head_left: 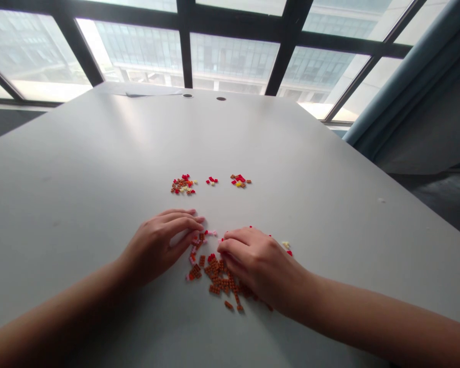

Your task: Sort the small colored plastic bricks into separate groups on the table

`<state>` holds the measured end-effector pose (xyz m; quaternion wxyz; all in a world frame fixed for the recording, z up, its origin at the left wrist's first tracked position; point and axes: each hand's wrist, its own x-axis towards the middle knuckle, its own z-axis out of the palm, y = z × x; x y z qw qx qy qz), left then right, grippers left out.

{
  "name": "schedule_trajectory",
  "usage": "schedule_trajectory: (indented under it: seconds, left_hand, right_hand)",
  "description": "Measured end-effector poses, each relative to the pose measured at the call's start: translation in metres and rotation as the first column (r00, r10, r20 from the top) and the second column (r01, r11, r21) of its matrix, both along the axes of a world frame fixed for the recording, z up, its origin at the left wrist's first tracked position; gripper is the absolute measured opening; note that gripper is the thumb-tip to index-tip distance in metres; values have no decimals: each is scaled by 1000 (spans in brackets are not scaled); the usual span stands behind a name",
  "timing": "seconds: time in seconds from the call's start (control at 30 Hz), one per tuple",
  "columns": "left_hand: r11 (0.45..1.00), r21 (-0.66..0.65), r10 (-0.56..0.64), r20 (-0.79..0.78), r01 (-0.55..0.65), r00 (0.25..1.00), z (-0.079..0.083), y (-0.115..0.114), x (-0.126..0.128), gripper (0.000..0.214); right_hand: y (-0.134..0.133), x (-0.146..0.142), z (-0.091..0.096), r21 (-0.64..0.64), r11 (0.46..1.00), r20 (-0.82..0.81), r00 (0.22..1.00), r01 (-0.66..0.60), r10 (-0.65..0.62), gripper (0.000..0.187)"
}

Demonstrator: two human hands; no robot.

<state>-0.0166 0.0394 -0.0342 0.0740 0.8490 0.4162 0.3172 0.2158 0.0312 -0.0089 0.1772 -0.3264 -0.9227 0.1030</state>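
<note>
Plastic bricks [216,273], tiny and studded, spread between your hands; your left hand [159,245] and right hand [258,266] curl apart at the pile's edge, and you cannot tell whether either grips one.

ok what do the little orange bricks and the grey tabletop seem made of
The small orange studded bricks look like moulded plastic, with even studs and a slight sheen, though they are tiny here. The pale grey tabletop looks like smooth laminate, its satin surface softly reflecting light; what lies beneath cannot be seen.
</note>
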Motion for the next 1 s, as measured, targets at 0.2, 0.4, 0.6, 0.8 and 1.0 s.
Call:
schedule_trajectory:
  seconds: [0.2,0.4,0.6,0.8,1.0]
  left_hand:
    - [1000,1,4,0,-4,1000,0,0,0,16]
    - [1000,-9,7,11,-7,1000,-1,0,0,16]
    - [1000,-21,10,32,-9,999,1,0,1,17]
    - [1000,-24,-3,9,3,1000,3,0,1,18]
    - [1000,-20,-3,29,3,1000,3,0,1,17]
  right_hand:
    - [2,2,2,-47,999,34,999,0,1,9]
    - [6,-2,1,6,999,111,993,-34,33,10]
    - [17,6,12,-51,996,-97,993,-77,72,10]
    - [79,34,16,-16,978,-149,967,207,-207,14]
    - [121,40,-5,11,959,-147,949,284,-280,15]
